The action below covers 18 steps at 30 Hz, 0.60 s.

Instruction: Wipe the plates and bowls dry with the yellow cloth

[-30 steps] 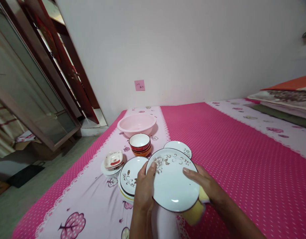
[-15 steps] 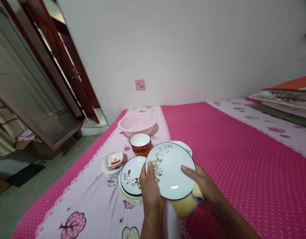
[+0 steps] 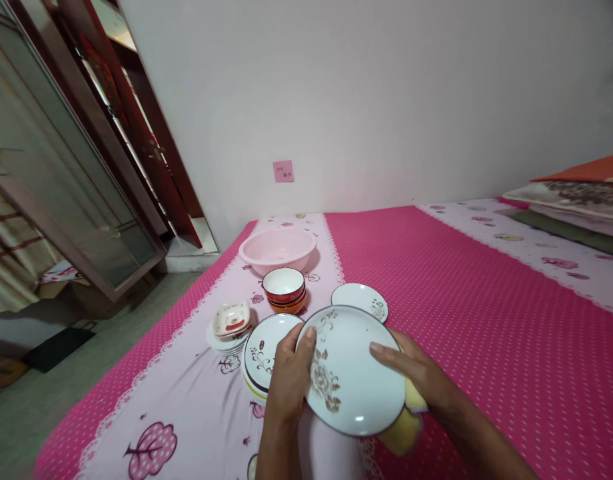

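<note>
A white plate with a dark rim and brown flowers (image 3: 359, 393) is tilted toward me between both hands. My left hand (image 3: 289, 370) grips its left edge, thumb on the upper face. On the opposite edge, my right hand (image 3: 420, 370) clasps it with the thumb on top. A yellow cloth (image 3: 402, 433) shows under the plate, by my right hand; how it is held is hidden. Left of the hands sits a stack of plates (image 3: 271, 333), its top one flower-patterned. Just beyond the held plate, another flowered plate (image 3: 354, 295) lies on the bedspread.
Several stacked bowls (image 3: 285, 287) stand behind the plates, with a pink basin (image 3: 277, 250) near the wall. Small square dishes (image 3: 231, 319) rest on small white plates (image 3: 225, 343) at left. Folded bedding (image 3: 576, 200) lies at far right on the pink dotted bedspread (image 3: 461, 293).
The held plate has come lower and closer to me, turning slightly, with both hands moving along. More of the plate lying behind it now shows. The cloth has shifted rightward and down.
</note>
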Motion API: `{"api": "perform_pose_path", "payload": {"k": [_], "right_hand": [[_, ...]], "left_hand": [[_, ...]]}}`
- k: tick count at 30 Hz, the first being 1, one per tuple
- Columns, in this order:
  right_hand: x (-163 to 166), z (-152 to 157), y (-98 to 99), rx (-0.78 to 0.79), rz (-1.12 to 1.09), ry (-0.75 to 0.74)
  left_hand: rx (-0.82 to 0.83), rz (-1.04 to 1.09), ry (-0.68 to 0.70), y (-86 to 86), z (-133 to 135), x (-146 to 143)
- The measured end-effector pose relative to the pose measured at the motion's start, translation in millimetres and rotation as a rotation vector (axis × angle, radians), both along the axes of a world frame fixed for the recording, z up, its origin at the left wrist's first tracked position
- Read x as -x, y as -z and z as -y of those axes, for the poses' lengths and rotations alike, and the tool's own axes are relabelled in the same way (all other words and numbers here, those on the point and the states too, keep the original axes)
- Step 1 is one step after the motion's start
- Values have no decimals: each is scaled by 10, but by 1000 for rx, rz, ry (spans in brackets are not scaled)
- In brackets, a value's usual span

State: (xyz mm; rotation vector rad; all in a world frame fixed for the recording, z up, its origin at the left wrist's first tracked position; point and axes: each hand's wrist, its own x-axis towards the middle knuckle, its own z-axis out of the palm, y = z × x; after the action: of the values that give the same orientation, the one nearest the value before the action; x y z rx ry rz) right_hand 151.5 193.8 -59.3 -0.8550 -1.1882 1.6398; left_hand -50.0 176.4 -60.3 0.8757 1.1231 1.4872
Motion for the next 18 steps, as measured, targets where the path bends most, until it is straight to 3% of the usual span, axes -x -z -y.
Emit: {"api": "perform_pose_path", "payload": {"k": [4,7,13,18], "right_hand": [[40,0,25,-20,-35,-102],[67,-24,58,18,-83,-20],[132,-46,117,96,-209,177],[63,-33,38,110,-189,263]], "left_hand": [[-6,-71,-18,3,13,66],[-27,-22,-115,31,-36,-49],[8,302,-364,126,-91,-471],[-19,364,-252,144,-86,-542]]}}
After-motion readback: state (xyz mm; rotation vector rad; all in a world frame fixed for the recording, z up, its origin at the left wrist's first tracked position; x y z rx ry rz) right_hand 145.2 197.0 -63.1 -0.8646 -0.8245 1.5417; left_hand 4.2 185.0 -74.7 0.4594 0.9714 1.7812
